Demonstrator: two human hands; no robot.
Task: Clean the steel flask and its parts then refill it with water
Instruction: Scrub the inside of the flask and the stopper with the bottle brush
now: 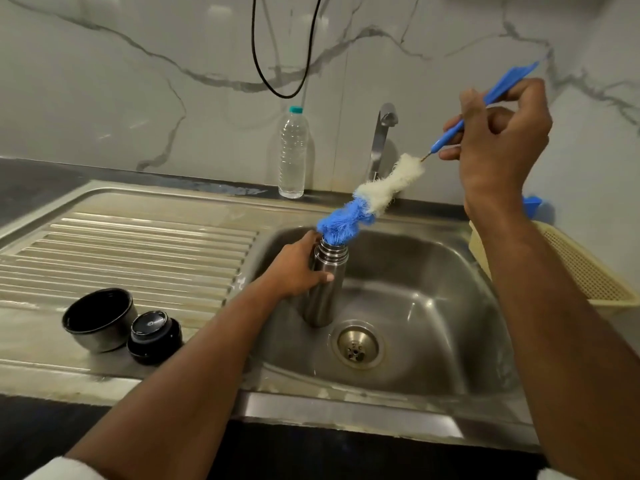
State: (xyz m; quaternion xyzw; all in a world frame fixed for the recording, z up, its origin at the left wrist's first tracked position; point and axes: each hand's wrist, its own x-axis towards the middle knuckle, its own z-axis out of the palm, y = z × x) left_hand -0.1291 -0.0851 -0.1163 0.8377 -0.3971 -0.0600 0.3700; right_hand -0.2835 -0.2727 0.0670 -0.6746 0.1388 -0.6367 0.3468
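- The left hand (298,268) was wrapped around the upper body of the steel flask (323,285), thumb across the front and fingers curled behind, just under the threaded neck
- The flask stood roughly upright inside the sink basin (433,271), its base below the grip and close to the drain (357,346), its open mouth just above the grip
- The right hand (498,147) was pinched around the thin blue handle of the bottle brush (372,202), fingertips pressed together on the shaft and the flat end of the handle sticking out above and behind the knuckles
- From that grip the brush slanted down and to the left; the white bristles lay nearest the hand, the blue bristles farther down
- The blue bristle tip sat at the flask's mouth, touching the rim right above the left hand's fingers; how far it went in could not be told
- To the left of the flask grip, well apart on the ribbed draining board (121,251), the flask's cup (100,318) sat mouth up with the black stopper (154,337) just beside it
- Behind the flask grip stood a clear plastic water bottle (293,154) against the marble wall, and the tap (382,140) rose near it, under the brush-holding hand
- A cream plastic basket (588,271) lay beside the right forearm, at the basin's far edge
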